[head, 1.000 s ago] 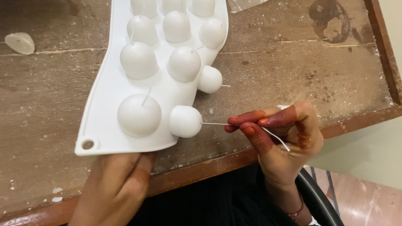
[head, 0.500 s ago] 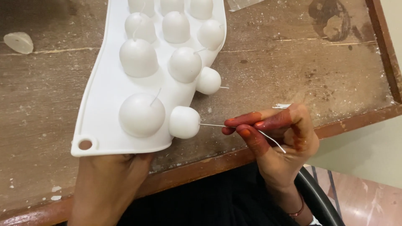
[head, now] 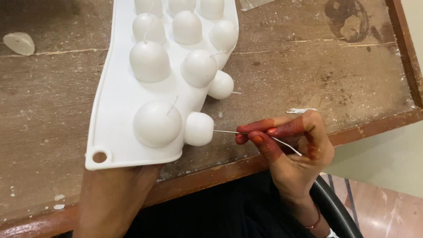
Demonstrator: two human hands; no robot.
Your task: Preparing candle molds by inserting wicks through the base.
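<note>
A white silicone mould (head: 115,97) with several round domes lies bottom-up on a worn wooden table (head: 308,70), curling toward me. My left hand (head: 112,196) grips the mould's near edge from underneath, by the corner with a hole. The nearest right dome (head: 199,128) sticks out sideways, with a thin white wick (head: 227,132) running out of its tip. My right hand (head: 288,145) pinches that wick between thumb and fingertips, the loose end trailing past my palm. Other domes also carry short wicks.
A small white wax piece (head: 18,43) lies at the far left of the table. A little bundle of wick bits (head: 301,110) rests near my right hand. The table's raised wooden rim (head: 374,125) runs along the front and right. A dark stain (head: 346,17) marks the far right.
The mould's near end has shifted slightly right and toward me in my left hand. My right hand keeps its pinch on the wick, almost in place.
</note>
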